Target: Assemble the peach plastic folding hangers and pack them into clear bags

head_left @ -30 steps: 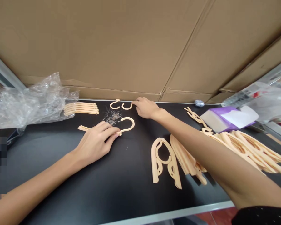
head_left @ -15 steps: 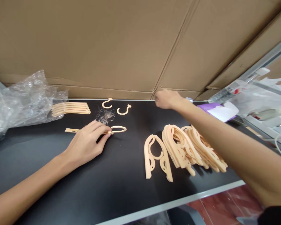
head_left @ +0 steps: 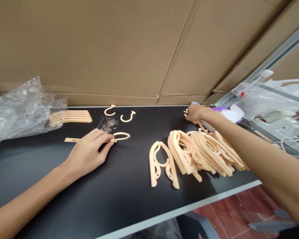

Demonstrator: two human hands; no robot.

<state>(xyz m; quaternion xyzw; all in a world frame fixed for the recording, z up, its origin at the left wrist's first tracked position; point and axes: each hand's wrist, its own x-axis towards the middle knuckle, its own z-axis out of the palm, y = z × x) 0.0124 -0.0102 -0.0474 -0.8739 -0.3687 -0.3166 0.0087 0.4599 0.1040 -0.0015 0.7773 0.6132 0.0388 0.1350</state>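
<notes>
- Cream-coloured hanger arm (head_left: 71,140): lay low over the table (head_left: 94,207), left of centre, under the left hand (head_left: 89,152).
- Left hand: was closed, gripping the hanger arm between thumb and fingers, palm down.
- Curved hook (head_left: 123,134): extended to the right from the left fingertips; its base met the arm there. Whether the two were locked together could not be determined.
- Right hand: (head_left: 194,113) reached to the far right of the table, fingers bent down over small cream pieces (head_left: 186,112). The fingertips were hidden; whether they gripped a piece could not be determined.
- Two loose hooks (head_left: 128,117): lay apart, beyond the left hand, with shavings (head_left: 109,123) near them.
- Stacked arms (head_left: 71,117): lay side by side at far left, partly covered by clear plastic wrap (head_left: 17,113).
- Folded hanger (head_left: 152,174): lay flat, right of centre.
- Hanger pile (head_left: 201,149): lay overlapped, just right of the folded hanger.
- Purple packet (head_left: 218,108): was positioned just beyond the right wrist.
- Cardboard (head_left: 89,43): stood along the rear edge.
</notes>
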